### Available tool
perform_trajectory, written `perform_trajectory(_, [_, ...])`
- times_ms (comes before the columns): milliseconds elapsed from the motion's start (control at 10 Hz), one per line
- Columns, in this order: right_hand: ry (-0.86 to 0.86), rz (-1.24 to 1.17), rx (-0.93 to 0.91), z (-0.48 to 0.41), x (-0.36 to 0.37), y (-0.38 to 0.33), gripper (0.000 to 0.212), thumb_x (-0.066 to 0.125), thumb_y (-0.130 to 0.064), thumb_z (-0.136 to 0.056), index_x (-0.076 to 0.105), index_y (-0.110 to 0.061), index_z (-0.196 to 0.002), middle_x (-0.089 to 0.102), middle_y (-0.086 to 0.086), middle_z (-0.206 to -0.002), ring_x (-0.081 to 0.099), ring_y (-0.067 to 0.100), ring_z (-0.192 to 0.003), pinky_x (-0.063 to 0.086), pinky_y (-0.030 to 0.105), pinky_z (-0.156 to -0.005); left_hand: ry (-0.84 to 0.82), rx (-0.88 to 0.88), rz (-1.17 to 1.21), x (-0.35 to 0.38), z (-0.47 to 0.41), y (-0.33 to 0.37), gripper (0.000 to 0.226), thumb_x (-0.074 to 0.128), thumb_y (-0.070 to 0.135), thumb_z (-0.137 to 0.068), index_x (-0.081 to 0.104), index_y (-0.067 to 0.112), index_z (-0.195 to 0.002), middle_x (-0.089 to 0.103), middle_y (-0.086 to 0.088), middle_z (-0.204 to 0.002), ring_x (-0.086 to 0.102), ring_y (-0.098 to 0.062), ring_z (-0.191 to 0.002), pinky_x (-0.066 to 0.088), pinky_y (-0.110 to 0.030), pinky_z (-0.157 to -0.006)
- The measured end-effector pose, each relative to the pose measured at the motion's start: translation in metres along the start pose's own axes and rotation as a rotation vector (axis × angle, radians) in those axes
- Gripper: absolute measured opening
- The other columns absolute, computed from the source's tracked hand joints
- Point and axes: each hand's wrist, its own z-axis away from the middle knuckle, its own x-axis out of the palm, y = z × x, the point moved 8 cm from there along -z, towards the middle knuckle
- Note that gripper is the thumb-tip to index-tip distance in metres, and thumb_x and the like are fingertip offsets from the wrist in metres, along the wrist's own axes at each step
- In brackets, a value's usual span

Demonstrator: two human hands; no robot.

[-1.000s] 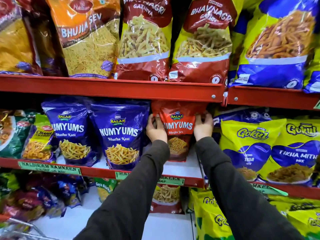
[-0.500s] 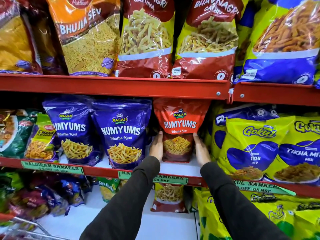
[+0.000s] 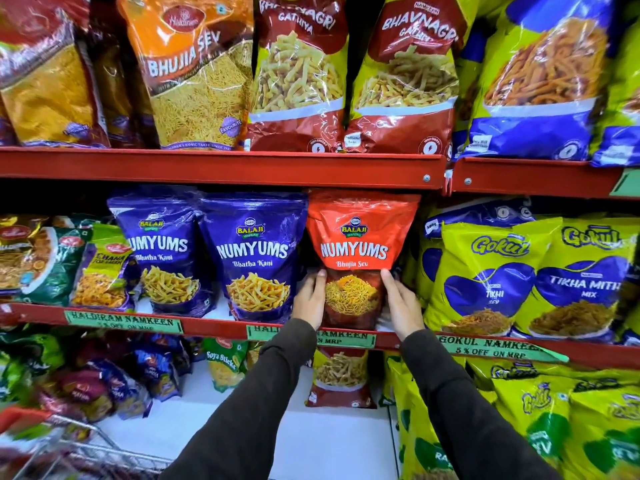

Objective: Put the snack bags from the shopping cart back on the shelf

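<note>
A red Numyums Bhujia Sev bag [image 3: 355, 244] stands upright on the middle shelf [image 3: 214, 325], between a blue Numyums bag [image 3: 254, 254] and yellow Gokul bags [image 3: 485, 271]. My left hand [image 3: 310, 297] presses flat against the red bag's lower left side. My right hand [image 3: 401, 303] presses against its lower right side. Both hands hold the bag between them. The wire shopping cart [image 3: 69, 448] shows at the bottom left, blurred, with its contents unclear.
The top shelf [image 3: 221, 166] carries large Bhujia Sev and Bhavnagri Gathiya bags. A second blue Numyums bag [image 3: 162, 251] and small packs stand to the left. The bottom shelf holds Soya Sticks [image 3: 225, 368], a red bag and more yellow bags.
The red bag has come forward to the shelf's front edge and stands upright. Both hands slid from its upper sides down to its lower sides.
</note>
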Motion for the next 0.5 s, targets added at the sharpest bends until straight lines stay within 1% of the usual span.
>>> perform_trajectory(100, [-0.016,0.021,0.012,0.004,0.0,-0.002,0.041,0.047,-0.071,-0.085,0.069,-0.038,-0.096,0.072,-0.009,-0.115,0.063,0.015,-0.114,0.045,0.044,-0.109,-0.017,-0.015,-0.028,-0.001,0.005,0.004,0.053,0.031,0.055,-0.097,0.047,0.024,-0.137,0.053,-0.008,-0.143,0.049,-0.029,-0.129,0.033,-0.031,-0.098])
perform_trajectory(200, [-0.05,0.083,0.032,0.009,0.002,-0.004,0.049,0.043,-0.07,-0.087,0.063,-0.034,-0.113,0.066,-0.002,-0.13,0.057,0.021,-0.124,0.04,0.046,-0.113,-0.027,-0.046,-0.053,-0.002,0.016,0.006,0.055,0.034,0.053,-0.097,0.039,0.023,-0.143,0.05,-0.009,-0.146,0.048,-0.033,-0.132,0.036,-0.04,-0.109])
perform_trajectory(300, [-0.008,0.125,0.027,0.016,-0.007,-0.008,0.058,0.046,-0.058,-0.093,0.053,-0.019,-0.134,0.059,0.005,-0.139,0.053,0.022,-0.126,0.039,0.041,-0.111,0.069,-0.005,-0.053,-0.012,0.029,0.01,0.048,0.043,0.042,-0.098,0.044,0.016,-0.138,0.057,-0.014,-0.137,0.055,-0.035,-0.122,0.043,-0.045,-0.107])
perform_trajectory(400, [0.046,0.185,-0.046,0.036,-0.025,-0.033,0.046,0.048,-0.044,-0.097,0.055,-0.016,-0.133,0.059,0.008,-0.139,0.054,0.025,-0.128,0.043,0.048,-0.11,0.236,0.156,0.0,-0.028,0.054,0.028,0.033,0.048,0.023,-0.098,0.053,0.013,-0.129,0.057,-0.008,-0.124,0.056,-0.027,-0.117,0.047,-0.041,-0.102])
perform_trajectory(500, [0.076,0.078,-0.219,0.053,-0.053,-0.079,0.026,0.055,-0.032,-0.097,0.061,-0.027,-0.121,0.067,0.003,-0.126,0.064,0.023,-0.116,0.059,0.041,-0.09,0.335,0.397,0.018,-0.038,0.072,0.062,0.026,0.045,0.019,-0.099,0.058,0.017,-0.122,0.052,0.006,-0.114,0.054,-0.018,-0.112,0.05,-0.041,-0.096])
